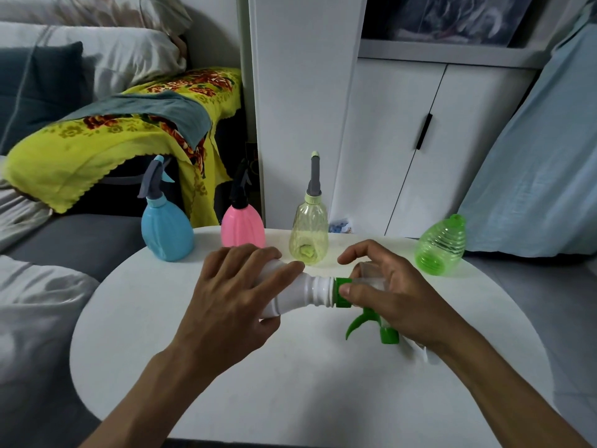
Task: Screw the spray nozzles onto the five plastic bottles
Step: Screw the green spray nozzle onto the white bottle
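My left hand grips a white bottle held sideways over the round white table, neck pointing right. My right hand holds a green and clear spray nozzle, its green collar sitting on the bottle's threaded neck. Its green trigger hangs down below my fingers. At the back stand a blue bottle, a pink bottle and a pale yellow bottle, each with a nozzle on top. A green clear bottle without a nozzle leans tilted at the right.
A grey sofa with a yellow flowered blanket lies to the left. White cabinet doors stand behind the table. A light blue cushion leans at the right.
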